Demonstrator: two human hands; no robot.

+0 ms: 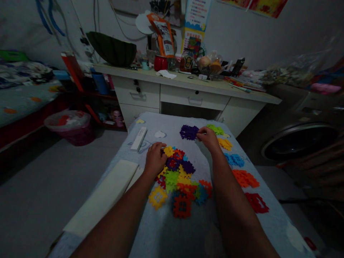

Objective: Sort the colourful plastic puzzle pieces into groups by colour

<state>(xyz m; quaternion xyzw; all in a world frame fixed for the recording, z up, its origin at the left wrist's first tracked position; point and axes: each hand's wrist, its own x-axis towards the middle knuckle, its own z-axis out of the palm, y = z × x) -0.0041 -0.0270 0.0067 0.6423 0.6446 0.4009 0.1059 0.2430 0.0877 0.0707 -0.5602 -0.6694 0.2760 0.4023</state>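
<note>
A mixed heap of coloured plastic interlocking pieces (180,182) lies in the middle of a cloth-covered table (166,229). My left hand (155,158) rests on the heap's upper left edge with its fingers curled over the pieces. My right hand (208,139) reaches further away and touches a purple cluster (188,132), fingers bent at its right edge. Along the right side lie sorted groups: green (216,129), yellow (225,143), blue (234,159), orange (245,178) and red (256,202).
A white remote (139,138) and a long white box (103,197) lie on the table's left part. Beyond stands a cluttered white desk (188,94). A washing machine (301,139) is at right, a pink bin (70,126) and a bed (21,100) at left.
</note>
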